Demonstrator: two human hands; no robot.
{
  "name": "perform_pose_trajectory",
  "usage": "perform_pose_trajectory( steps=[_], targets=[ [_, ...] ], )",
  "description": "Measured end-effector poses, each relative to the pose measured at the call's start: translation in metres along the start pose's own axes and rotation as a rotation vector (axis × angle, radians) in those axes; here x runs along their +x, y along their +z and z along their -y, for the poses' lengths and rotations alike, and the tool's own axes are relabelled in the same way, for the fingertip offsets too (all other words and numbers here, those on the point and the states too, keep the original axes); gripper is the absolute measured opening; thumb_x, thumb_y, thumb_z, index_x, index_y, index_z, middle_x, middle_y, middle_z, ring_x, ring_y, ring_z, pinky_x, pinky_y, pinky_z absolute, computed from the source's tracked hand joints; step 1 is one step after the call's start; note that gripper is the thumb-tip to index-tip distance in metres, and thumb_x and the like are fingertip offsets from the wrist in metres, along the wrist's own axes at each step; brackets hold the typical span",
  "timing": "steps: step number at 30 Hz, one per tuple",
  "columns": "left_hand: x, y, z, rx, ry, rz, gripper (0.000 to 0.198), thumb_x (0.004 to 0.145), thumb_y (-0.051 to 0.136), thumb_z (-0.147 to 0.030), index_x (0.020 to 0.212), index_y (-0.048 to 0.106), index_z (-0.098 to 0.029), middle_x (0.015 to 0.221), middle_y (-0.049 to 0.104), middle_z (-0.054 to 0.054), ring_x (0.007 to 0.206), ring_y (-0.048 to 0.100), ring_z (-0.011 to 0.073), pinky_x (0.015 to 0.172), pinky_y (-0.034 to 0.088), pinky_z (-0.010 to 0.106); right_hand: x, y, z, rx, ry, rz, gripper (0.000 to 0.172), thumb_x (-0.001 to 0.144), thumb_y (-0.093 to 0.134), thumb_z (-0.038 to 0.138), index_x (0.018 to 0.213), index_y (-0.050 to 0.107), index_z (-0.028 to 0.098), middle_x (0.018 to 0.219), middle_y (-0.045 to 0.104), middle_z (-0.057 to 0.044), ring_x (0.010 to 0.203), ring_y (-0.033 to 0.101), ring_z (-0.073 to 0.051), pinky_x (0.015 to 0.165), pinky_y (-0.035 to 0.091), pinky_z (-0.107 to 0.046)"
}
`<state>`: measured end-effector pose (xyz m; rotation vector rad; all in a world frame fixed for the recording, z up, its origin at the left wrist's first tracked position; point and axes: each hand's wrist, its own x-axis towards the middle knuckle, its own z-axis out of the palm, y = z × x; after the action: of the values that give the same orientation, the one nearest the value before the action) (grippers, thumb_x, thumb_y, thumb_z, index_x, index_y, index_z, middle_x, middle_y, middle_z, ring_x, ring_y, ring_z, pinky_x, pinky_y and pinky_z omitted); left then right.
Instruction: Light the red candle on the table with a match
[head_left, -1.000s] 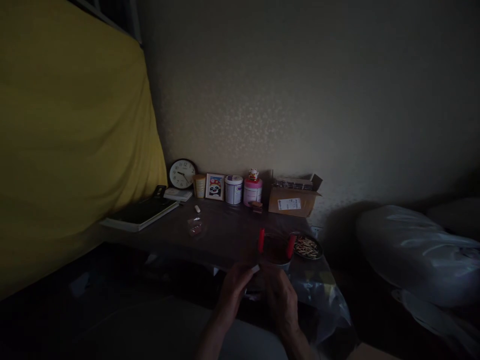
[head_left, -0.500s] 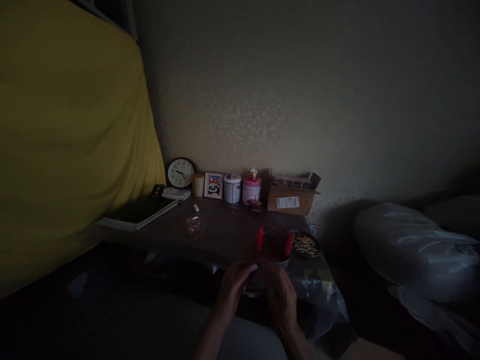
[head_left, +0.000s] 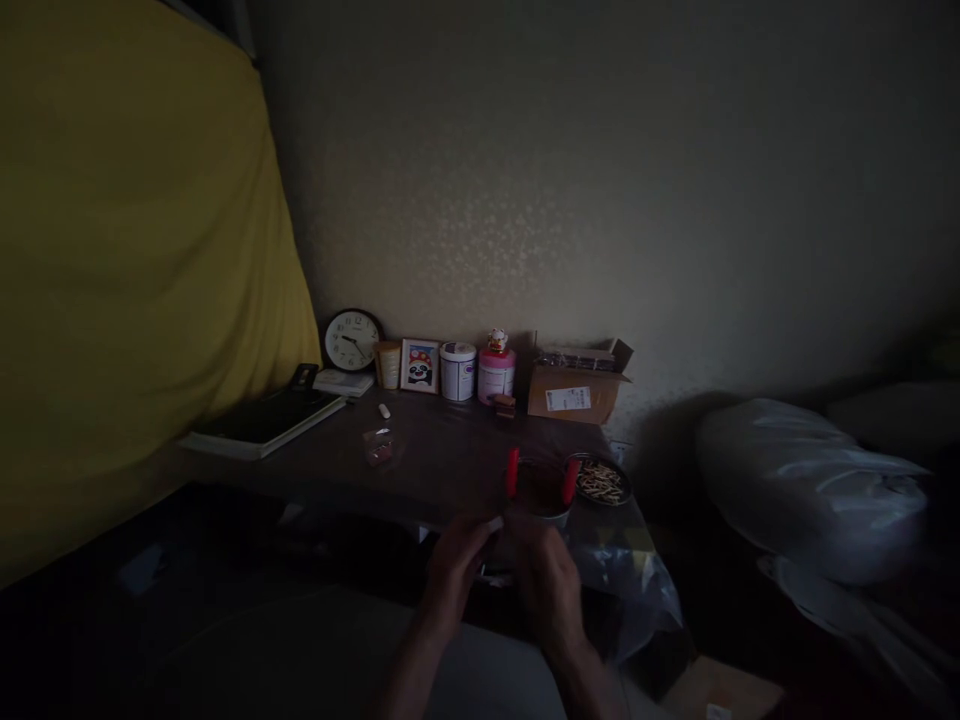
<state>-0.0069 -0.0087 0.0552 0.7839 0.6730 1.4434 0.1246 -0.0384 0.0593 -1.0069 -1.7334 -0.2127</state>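
Note:
My left hand (head_left: 454,562) is pinched around a small pale object (head_left: 495,524) at the table's front edge. Too dark and small, that object's kind does not show. Close beside it, my right hand (head_left: 551,575) has its fingers drawn together and blurred; anything in them is hidden. Just beyond my hands stands a round container (head_left: 541,490) with two red candle-like sticks, a left one (head_left: 513,473) and a right one (head_left: 570,482), upright at its sides. A round dish (head_left: 628,492) of short pale sticks (head_left: 600,481) sits to its right.
Along the wall stand a clock (head_left: 352,340), a cup (head_left: 388,366), a panda picture (head_left: 420,367), two canisters and an open cardboard box (head_left: 581,393). A large book (head_left: 262,428) lies left. A small clear packet (head_left: 380,448) is mid-table. White bags (head_left: 810,490) fill the right.
The view has shifted slightly, so the table things appear a little further left and up. My hands stay close together; the pale object in my left hand shows less.

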Motion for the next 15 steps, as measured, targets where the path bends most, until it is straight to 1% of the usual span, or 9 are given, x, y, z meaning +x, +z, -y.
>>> perform_pose_trajectory(
  steps=[1, 2, 3, 5, 7, 10, 15],
  targets=[
    [-0.001, -0.001, 0.0, -0.004, 0.007, 0.023, 0.02, 0.065, 0.071, -0.031, 0.079, 0.068, -0.016, 0.082, 0.067, 0.005, 0.08, 0.061, 0.0179, 0.074, 0.048, 0.029, -0.003, 0.004, -0.007, -0.026, 0.044, 0.021, 0.021, 0.086, 0.041, 0.016, 0.096, 0.059, 0.02, 0.082, 0.064, -0.006, 0.074, 0.06, -0.017, 0.061, 0.049, -0.027],
    [-0.001, -0.002, 0.0, -0.004, 0.012, 0.05, 0.02, 0.067, 0.07, -0.031, 0.081, 0.068, -0.017, 0.086, 0.068, 0.006, 0.083, 0.06, 0.0183, 0.076, 0.048, 0.029, -0.006, 0.008, -0.016, -0.064, 0.093, 0.034, 0.023, 0.086, 0.039, 0.017, 0.094, 0.06, 0.02, 0.077, 0.064, -0.006, 0.07, 0.059, -0.018, 0.059, 0.048, -0.027],
    [-0.001, -0.004, 0.001, -0.001, 0.015, 0.073, 0.02, 0.069, 0.068, -0.031, 0.083, 0.068, -0.017, 0.089, 0.068, 0.006, 0.085, 0.06, 0.0186, 0.077, 0.047, 0.029, -0.008, 0.011, -0.024, -0.103, 0.18, -0.018, 0.024, 0.086, 0.038, 0.018, 0.09, 0.061, 0.019, 0.073, 0.063, -0.005, 0.067, 0.058, -0.018, 0.058, 0.047, -0.028],
    [0.001, -0.006, 0.003, 0.005, 0.021, 0.088, 0.019, 0.07, 0.067, -0.032, 0.083, 0.068, -0.017, 0.09, 0.069, 0.007, 0.086, 0.061, 0.0188, 0.077, 0.047, 0.03, -0.011, 0.012, -0.036, -0.093, 0.35, -0.069, 0.023, 0.086, 0.039, 0.022, 0.088, 0.061, 0.018, 0.075, 0.063, -0.005, 0.068, 0.058, -0.018, 0.059, 0.047, -0.028],
    [0.003, -0.008, 0.005, 0.011, 0.019, 0.081, 0.019, 0.071, 0.067, -0.031, 0.082, 0.067, -0.017, 0.091, 0.069, 0.007, 0.084, 0.061, 0.0179, 0.077, 0.047, 0.029, -0.01, 0.008, -0.041, -0.023, 0.468, -0.099, 0.021, 0.085, 0.043, 0.027, 0.089, 0.061, 0.018, 0.08, 0.064, -0.005, 0.073, 0.059, -0.018, 0.063, 0.047, -0.029],
    [0.005, -0.009, 0.005, 0.018, 0.016, 0.058, 0.018, 0.071, 0.067, -0.032, 0.081, 0.068, -0.017, 0.089, 0.069, 0.007, 0.081, 0.061, 0.0163, 0.075, 0.047, 0.027, -0.007, 0.001, -0.037, 0.08, 0.529, -0.142, 0.021, 0.083, 0.048, 0.033, 0.089, 0.062, 0.018, 0.085, 0.065, -0.006, 0.079, 0.059, -0.02, 0.069, 0.046, -0.031],
    [0.005, -0.013, 0.003, 0.016, 0.036, 0.013, 0.021, 0.071, 0.067, -0.031, 0.084, 0.067, -0.016, 0.093, 0.068, 0.007, 0.081, 0.061, 0.0159, 0.073, 0.047, 0.027, 0.001, -0.004, -0.027, 0.168, 0.562, -0.222, 0.024, 0.08, 0.052, 0.039, 0.086, 0.063, 0.018, 0.087, 0.064, -0.006, 0.081, 0.058, -0.022, 0.071, 0.046, -0.035]
  ],
)
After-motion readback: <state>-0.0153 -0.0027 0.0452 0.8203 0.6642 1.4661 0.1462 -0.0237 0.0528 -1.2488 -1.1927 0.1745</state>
